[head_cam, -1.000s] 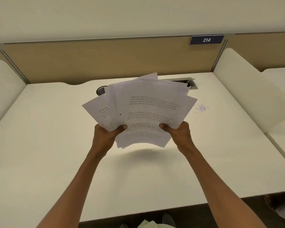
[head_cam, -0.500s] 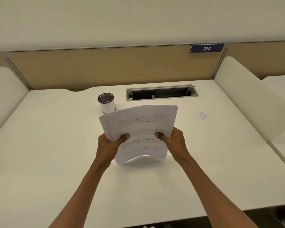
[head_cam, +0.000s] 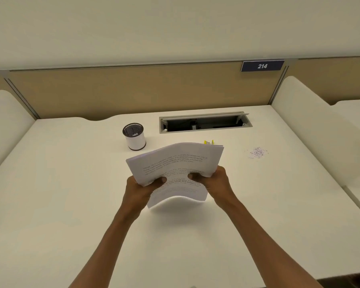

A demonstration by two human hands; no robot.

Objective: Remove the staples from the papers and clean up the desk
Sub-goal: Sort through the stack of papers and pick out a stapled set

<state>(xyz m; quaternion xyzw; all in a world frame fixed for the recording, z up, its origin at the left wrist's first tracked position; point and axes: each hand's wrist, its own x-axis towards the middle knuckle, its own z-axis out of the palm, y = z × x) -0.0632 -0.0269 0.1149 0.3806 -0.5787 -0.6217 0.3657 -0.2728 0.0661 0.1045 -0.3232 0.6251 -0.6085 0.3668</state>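
A gathered stack of printed white papers [head_cam: 175, 161] stands tilted over the middle of the white desk [head_cam: 60, 194], its lower edge bowed just above the surface. My left hand [head_cam: 138, 189] grips the stack's left lower side with the thumb on top. My right hand [head_cam: 213, 181] grips the right lower side the same way. A small pile of loose staples [head_cam: 257, 152] lies on the desk to the right of the papers. Something yellow [head_cam: 208, 142] peeks out behind the stack's top edge; most of it is hidden.
A white pen cup with a black mesh rim [head_cam: 134, 136] stands behind the papers to the left. An open cable tray [head_cam: 204, 122] is set into the desk's back. White dividers [head_cam: 312, 121] flank the desk on both sides, below a tan back panel.
The papers were fanned out and held high a second ago; now they are squared into one stack and lowered toward the desk. The pen cup and cable tray have come into view.
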